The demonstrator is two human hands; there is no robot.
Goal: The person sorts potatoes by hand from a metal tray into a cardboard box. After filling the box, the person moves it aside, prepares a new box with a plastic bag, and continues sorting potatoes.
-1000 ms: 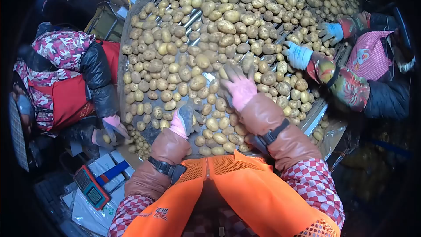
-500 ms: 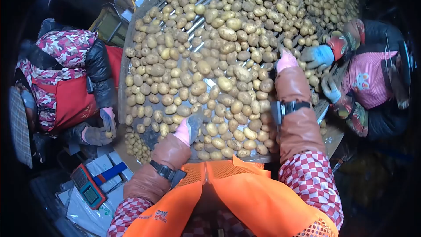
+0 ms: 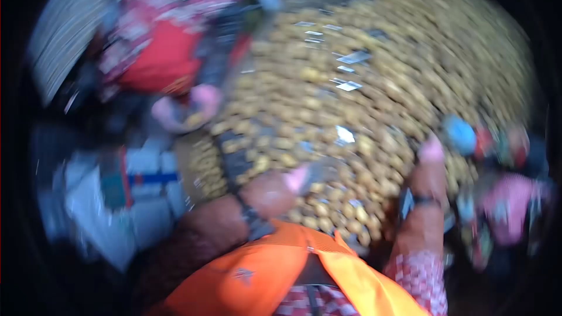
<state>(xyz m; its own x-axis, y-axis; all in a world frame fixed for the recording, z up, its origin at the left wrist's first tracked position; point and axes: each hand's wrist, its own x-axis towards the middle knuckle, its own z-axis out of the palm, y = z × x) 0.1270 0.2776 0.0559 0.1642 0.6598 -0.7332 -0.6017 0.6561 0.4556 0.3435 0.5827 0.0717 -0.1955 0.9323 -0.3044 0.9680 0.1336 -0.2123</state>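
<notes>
A wide layer of potatoes (image 3: 363,129) spreads in front of me, smeared by motion. My left hand (image 3: 304,177), in a glove with pink at the cuff and a darker front, lies over the potatoes near the close edge. Blur hides its fingers. Further right, my right hand (image 3: 432,149) shows as a pink gloved patch at the potatoes' right side, its fingers also lost in blur. Whether either hand holds a potato cannot be made out. Brown sleeve covers and dark wrist straps sit on both forearms.
At upper left stands a person in a red apron (image 3: 161,61), pink-gloved hands (image 3: 187,108) together. Another person's blue glove (image 3: 459,134) is close to my right hand. Smaller potatoes (image 3: 208,164) fill a box at left, beside white packages (image 3: 93,199) and a red-edged device (image 3: 116,181).
The whole view has swung and blurred, so the scene sits tilted and the person on the left appears higher. Both my hands remain over the potatoes, now further right in view.
</notes>
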